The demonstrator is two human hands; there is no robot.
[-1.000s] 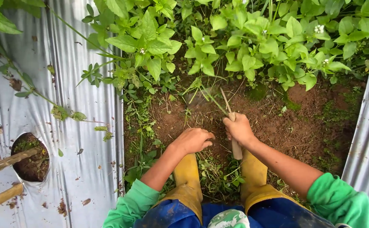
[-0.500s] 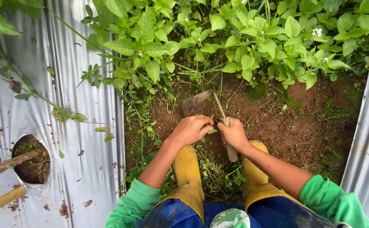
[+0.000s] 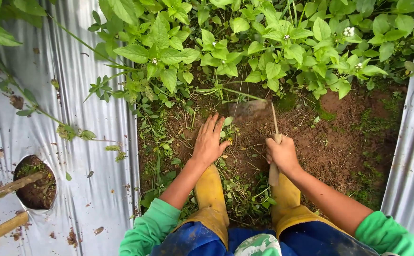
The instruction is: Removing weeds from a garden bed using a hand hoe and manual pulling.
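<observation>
- While my right hand [image 3: 283,154] is wrapped tight round the wooden handle [image 3: 274,173] of a small hoe, its fingers are clamped on the wood and the thin shaft runs up and away from my fist.
- At the far end of that shaft, the hoe blade [image 3: 252,109] looks blurred, so I cannot tell whether it touches the ground; it sits just below the leafy plants.
- My left hand [image 3: 209,141] holds nothing: fingers spread, palm down, flat on the soil [image 3: 330,147] among small weeds [image 3: 245,194], beside the hoe and apart from my right hand.
- Both hands are out in front of my yellow boots [image 3: 210,199], which stand on the weedy patch.
- My sleeves are green [image 3: 152,227], my trousers blue.
- Beyond the blade, a thick bank of broad-leaved green plants [image 3: 264,47] with tiny white flowers covers the top of the bed.
- Silver plastic mulch [image 3: 88,156] lines the ground on the left, and another strip lies on the right.
- Far left, a round hole [image 3: 36,182] in the mulch shows soil, with bamboo sticks [image 3: 3,208] near it.
</observation>
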